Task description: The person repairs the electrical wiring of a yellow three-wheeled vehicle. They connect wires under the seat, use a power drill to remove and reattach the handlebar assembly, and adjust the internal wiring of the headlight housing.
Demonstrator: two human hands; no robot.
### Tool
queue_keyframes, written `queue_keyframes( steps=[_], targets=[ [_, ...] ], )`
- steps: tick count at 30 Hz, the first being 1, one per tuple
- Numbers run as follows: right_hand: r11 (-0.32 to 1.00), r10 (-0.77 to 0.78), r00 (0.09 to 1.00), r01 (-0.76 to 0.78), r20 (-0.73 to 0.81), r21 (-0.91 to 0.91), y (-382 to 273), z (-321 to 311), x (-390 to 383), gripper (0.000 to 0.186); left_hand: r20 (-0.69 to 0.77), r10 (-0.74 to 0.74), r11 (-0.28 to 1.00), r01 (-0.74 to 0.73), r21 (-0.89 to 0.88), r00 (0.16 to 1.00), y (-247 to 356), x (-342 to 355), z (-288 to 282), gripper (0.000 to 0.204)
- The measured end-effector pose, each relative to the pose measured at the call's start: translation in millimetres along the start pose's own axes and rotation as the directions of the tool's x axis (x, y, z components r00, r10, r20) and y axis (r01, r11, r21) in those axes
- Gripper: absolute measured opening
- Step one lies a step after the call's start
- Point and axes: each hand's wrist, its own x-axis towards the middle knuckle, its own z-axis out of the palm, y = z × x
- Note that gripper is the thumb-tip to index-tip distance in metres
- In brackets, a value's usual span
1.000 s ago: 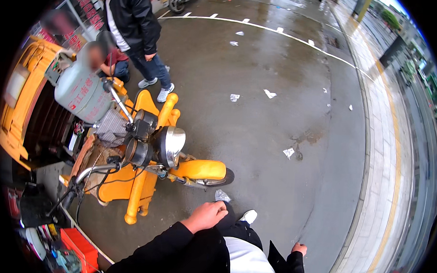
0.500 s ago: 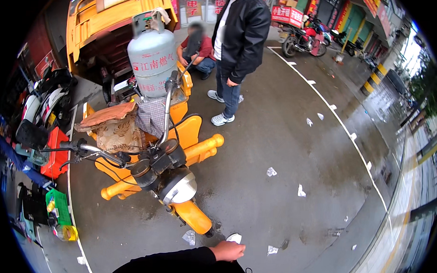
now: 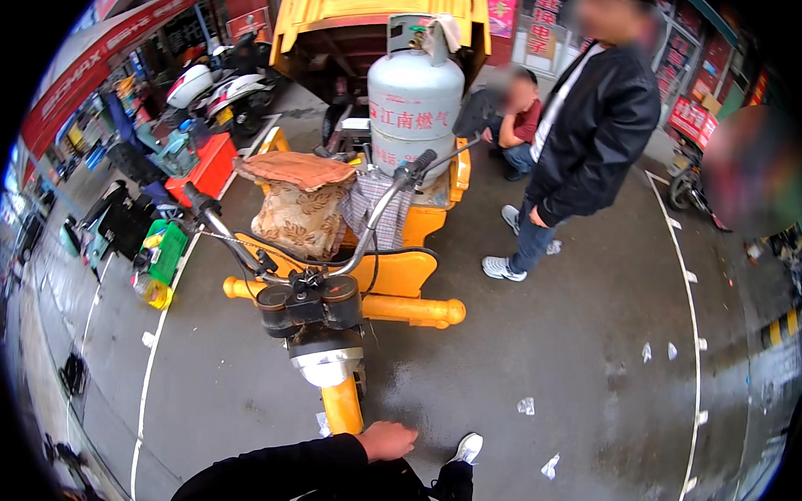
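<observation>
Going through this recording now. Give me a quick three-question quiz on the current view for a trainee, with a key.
1. True or false: the grey gas cylinder stands upright.
2. Which is nearest the left hand?
A) green crate
B) yellow front mudguard
C) orange box
3. Fill the gap: the person in the black jacket is ____, while the person in the red shirt squats.

Key: 1. True; 2. B; 3. standing

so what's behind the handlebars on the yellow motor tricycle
Behind the handlebars are a floral cushion topped by a reddish-brown pad, a checked cloth and, further back, a grey gas cylinder. What lies under the cushion is covered; the cylinder's far side is hidden.
</observation>
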Motion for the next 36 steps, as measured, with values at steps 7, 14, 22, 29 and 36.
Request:
queue_keyframes(
  steps=[7,14,22,29,36],
  targets=[
    [0.897,-0.434,0.895,0.42,-0.1,-0.138,-194.0,-113.9,189.3,0.024,-0.26,-0.357,0.844,0.191,-0.501,0.897,70.1,-15.2,-20.9,0.026],
    [0.222,-0.909,0.241,0.971,-0.34,0.095,-581.7,-260.0,222.6,0.015,-0.41,-0.628,0.705,0.26,-0.66,0.662,76.3,0.5,-30.9,0.025],
    [-0.236,-0.948,-0.241,0.97,-0.206,-0.049,-816.7,-283.6,-41.7,0.041,-0.345,-0.857,0.448,0.223,-0.866,0.382,52.8,9.9,-45.3,0.022],
    [-0.53,-0.847,-0.52,0.842,0.108,-0.102,-896.2,-281.5,-104.8,0.066,-0.09,-0.971,0.137,0.204,-0.969,0.221,78.4,19.4,-43.3,0.019],
    [-0.728,-0.668,-0.717,0.685,0.2,0.024,-949.3,-249.1,-96.7,0.033,-0.021,-0.997,0.035,0.186,-0.982,0.073,135.4,68.3,-81.4,0.022]
  ],
)
